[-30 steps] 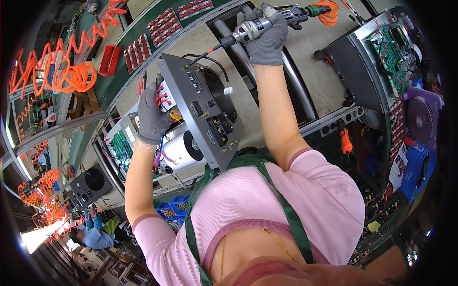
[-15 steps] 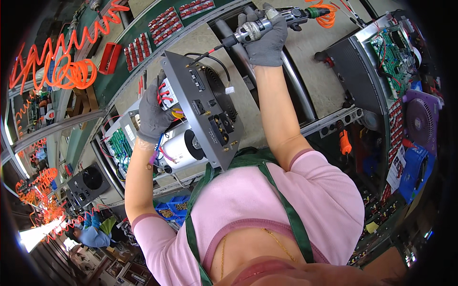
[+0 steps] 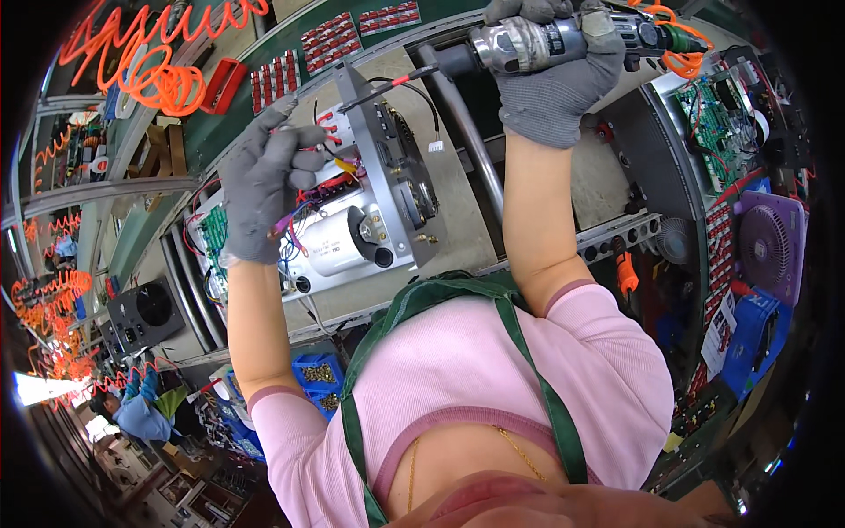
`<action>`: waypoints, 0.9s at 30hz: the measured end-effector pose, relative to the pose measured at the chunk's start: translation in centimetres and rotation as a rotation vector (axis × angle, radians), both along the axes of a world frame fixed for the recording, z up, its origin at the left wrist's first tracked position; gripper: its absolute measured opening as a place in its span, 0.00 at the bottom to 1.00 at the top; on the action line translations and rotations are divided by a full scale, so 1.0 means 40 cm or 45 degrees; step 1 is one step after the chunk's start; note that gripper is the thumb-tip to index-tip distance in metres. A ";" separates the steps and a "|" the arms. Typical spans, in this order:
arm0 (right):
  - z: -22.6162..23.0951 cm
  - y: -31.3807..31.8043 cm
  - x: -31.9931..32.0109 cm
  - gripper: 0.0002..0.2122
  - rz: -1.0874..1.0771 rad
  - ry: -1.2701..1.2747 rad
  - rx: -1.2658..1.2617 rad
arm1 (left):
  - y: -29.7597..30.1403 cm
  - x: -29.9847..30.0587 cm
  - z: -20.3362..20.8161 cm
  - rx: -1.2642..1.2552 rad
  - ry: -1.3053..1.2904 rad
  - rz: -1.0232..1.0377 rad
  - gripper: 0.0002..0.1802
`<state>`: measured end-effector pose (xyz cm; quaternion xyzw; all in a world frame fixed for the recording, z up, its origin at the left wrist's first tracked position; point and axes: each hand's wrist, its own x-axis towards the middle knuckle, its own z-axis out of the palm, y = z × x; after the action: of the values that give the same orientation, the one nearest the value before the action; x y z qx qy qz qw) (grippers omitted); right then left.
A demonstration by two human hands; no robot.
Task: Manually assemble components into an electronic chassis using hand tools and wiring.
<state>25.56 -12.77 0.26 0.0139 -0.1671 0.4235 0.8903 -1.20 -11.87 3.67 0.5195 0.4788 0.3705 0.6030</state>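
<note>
My right hand (image 3: 563, 92), in a grey glove, is wrapped round a silver air screwdriver (image 3: 532, 44) at the top. Its long red-banded shaft points left and down, with the tip at the upper edge of a dark grey panel (image 3: 380, 154). The panel stands upright along the side of a metal-framed electrical unit (image 3: 348, 275) with a white cylinder (image 3: 326, 239) and coloured wires. Over the unit's left side hovers my gloved left hand (image 3: 264, 180), fingers apart and slightly bent beside the red wires. I see nothing held in it. A black cable ends in a white plug (image 3: 435, 146).
Rollers (image 3: 475, 132) run under the work area. Right of my arm stands another grey-panelled unit with a green circuit board (image 3: 717, 119), near a purple fan (image 3: 770, 236). Coiled orange hoses (image 3: 163, 84) hang at upper left. A blue bin (image 3: 317, 374) holds small metal parts.
The unit has gone from tilted to lying lower, its panel now seen more edge-on. My left hand has come off it and opened. My right hand has moved right with the screwdriver.
</note>
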 end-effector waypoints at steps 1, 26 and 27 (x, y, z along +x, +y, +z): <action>0.013 -0.007 -0.014 0.15 -0.034 0.000 -0.047 | -0.016 0.015 0.014 0.097 0.226 -0.006 0.28; -0.016 -0.036 -0.041 0.15 0.075 -0.075 -0.036 | -0.054 0.069 0.000 1.317 1.522 -0.344 0.35; -0.017 -0.035 -0.039 0.15 0.058 -0.082 -0.057 | -0.052 0.072 0.001 1.352 1.547 -0.360 0.35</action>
<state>24.02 -14.17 -0.41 -0.0158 -0.1859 0.4476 0.8745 1.67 -13.95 3.70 0.9014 0.4126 0.1222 -0.0469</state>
